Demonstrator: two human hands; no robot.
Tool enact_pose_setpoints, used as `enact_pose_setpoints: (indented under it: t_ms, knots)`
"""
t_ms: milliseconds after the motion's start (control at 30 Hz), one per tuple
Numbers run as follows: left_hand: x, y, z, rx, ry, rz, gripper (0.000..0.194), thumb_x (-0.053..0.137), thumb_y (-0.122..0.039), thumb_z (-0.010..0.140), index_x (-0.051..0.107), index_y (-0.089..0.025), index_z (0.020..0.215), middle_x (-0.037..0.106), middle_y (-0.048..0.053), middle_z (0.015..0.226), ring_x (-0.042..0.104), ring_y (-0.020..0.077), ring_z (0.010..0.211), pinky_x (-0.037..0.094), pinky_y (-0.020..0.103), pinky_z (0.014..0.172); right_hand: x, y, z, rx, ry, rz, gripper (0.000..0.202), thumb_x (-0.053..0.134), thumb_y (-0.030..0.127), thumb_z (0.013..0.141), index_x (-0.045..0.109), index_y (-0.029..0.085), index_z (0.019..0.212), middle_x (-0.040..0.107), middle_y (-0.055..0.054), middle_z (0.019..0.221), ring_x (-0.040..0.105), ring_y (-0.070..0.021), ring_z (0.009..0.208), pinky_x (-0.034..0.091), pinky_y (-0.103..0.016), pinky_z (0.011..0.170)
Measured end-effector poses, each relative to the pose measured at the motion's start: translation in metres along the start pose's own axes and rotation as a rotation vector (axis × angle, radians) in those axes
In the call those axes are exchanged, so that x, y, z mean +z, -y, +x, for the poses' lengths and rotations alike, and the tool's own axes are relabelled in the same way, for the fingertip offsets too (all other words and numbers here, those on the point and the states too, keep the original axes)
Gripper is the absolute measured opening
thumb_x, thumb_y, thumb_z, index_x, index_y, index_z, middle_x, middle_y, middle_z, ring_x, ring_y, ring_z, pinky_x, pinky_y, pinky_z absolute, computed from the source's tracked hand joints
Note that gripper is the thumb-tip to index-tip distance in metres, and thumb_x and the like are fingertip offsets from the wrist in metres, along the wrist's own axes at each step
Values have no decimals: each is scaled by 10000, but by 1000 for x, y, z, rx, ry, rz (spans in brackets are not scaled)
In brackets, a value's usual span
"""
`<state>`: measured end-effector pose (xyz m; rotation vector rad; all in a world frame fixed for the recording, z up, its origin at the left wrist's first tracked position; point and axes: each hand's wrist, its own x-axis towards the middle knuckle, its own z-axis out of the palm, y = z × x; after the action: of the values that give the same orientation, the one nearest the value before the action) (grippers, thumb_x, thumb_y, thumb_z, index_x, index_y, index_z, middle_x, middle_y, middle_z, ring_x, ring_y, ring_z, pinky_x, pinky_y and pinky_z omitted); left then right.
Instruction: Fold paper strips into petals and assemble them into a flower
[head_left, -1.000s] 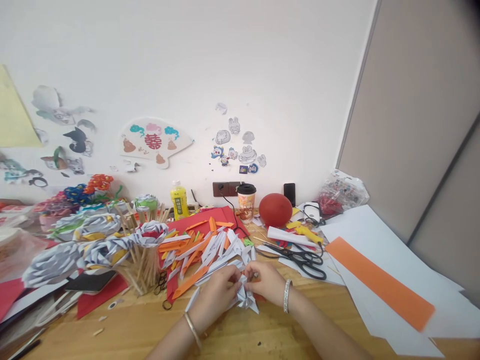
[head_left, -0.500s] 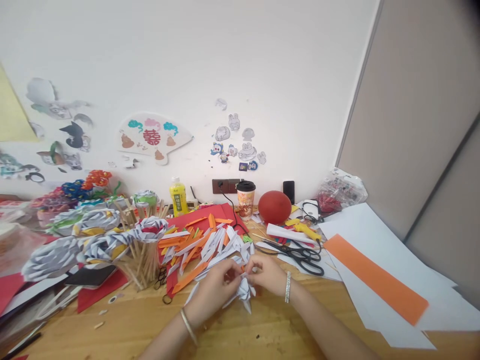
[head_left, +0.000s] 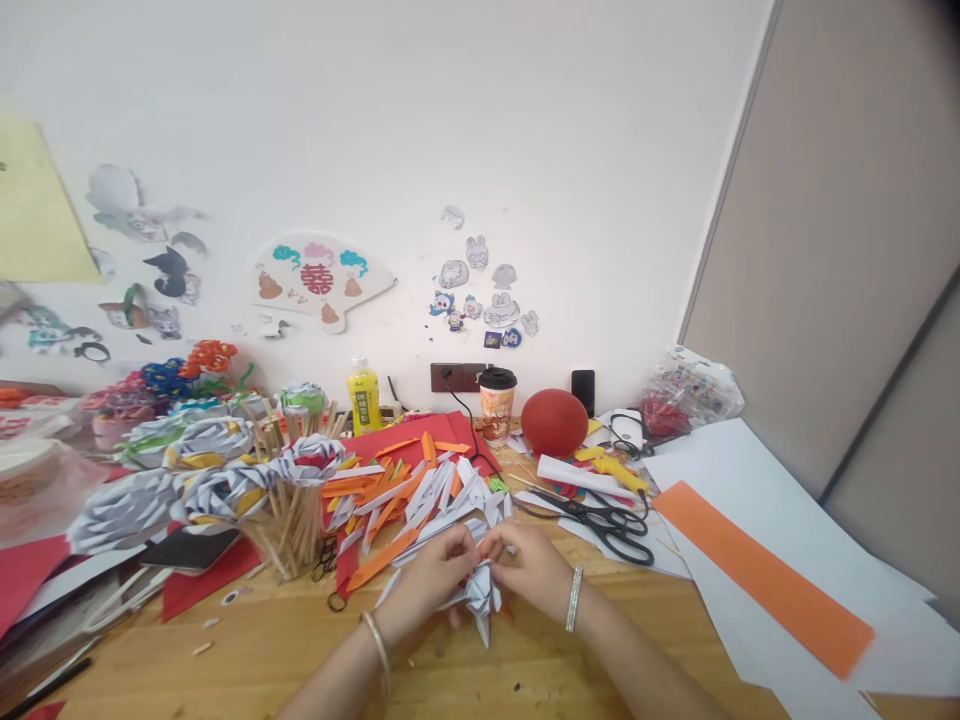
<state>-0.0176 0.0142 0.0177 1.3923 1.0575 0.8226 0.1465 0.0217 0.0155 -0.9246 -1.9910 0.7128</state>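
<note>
Both my hands meet over the near middle of the table. A white folded-paper flower (head_left: 480, 592), with pointed petals and a bit of orange beside it, is pinched between them. The fingers of my left hand (head_left: 431, 580) close on its left side and top. My right hand (head_left: 529, 565) grips its upper right edge, fingertips touching the left ones. Just beyond lies a heap of folded paper strips (head_left: 420, 495), white and orange, on red paper (head_left: 450, 430). My fingers hide part of the flower.
Black scissors (head_left: 600, 520) and a yellow glue gun (head_left: 619, 470) lie right of my hands. Behind stand a paper cup (head_left: 496, 408), a red balloon (head_left: 555, 422) and a yellow bottle (head_left: 364, 398). Finished paper flowers (head_left: 217, 490) crowd the left; an orange strip (head_left: 765, 580) lies on white sheets (head_left: 705, 450).
The view has shifted slightly, so the scene sits a little lower and further right. Both hands still pinch the paper flower, which has turned a little; orange now shows at its right.
</note>
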Motion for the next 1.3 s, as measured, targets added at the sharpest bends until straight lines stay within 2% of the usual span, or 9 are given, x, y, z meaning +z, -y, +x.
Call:
enact_pose_setpoints:
  t_ms: [200,400,600,667,800,867,1067,1233,1300]
  knots:
    - [-1,14,6,48,-99,-17,407,555,-582,693,413,-201,670,420,-87,494,389,68,349,289,157,272,2,1,-1,-215,-39,-77,171,563,36,697,619,191,651,578,5,648,542,-149,717,418,-234,652]
    - [-1,15,6,84,-123,124,408,522,-599,721,416,-207,681,386,-96,499,369,63,337,259,153,262,1,3,0,-44,-31,-125,196,560,21,670,635,186,742,619,-5,751,571,-148,744,437,-245,685]
    - [2,15,5,92,-103,62,430,486,-619,741,379,-207,682,391,-99,511,380,58,313,267,162,267,-1,-2,-2,-338,-12,-161,189,517,84,778,646,201,706,607,-10,659,543,-149,718,439,-240,648]
    - [1,15,5,96,-95,62,434,483,-624,744,375,-207,687,390,-100,515,381,57,314,271,164,271,-3,0,-2,-300,10,-148,179,527,93,783,654,202,722,616,-10,672,552,-150,737,444,-243,663]
    - [1,12,3,85,-54,80,419,456,-624,759,378,-215,718,420,-98,527,413,72,321,292,177,286,-3,7,-3,-76,12,-127,164,574,72,740,668,194,796,632,-22,767,581,-149,760,460,-252,697]
    - [3,10,1,68,-61,72,424,464,-629,744,372,-216,714,425,-96,525,435,85,331,316,189,303,-2,7,-3,-94,15,-139,181,564,70,746,678,199,803,632,-24,753,581,-151,759,462,-255,699]
    - [4,4,1,87,-181,22,437,504,-629,694,383,-210,673,399,-78,581,475,120,488,424,234,400,-2,2,-7,-294,-15,-160,210,497,124,823,687,193,881,644,-61,778,575,-170,791,477,-279,711]
    - [-4,5,5,199,-247,165,394,475,-586,737,404,-204,668,402,-56,613,427,129,576,405,233,490,2,10,-7,-115,-57,-119,329,526,57,752,660,212,1009,636,-55,876,576,-172,846,475,-305,784]
    - [-5,6,6,209,-244,180,388,451,-581,753,404,-205,675,404,-51,619,418,135,583,392,234,495,4,11,-7,-112,-60,-107,349,501,41,751,663,216,1006,639,-52,866,577,-172,849,478,-303,779]
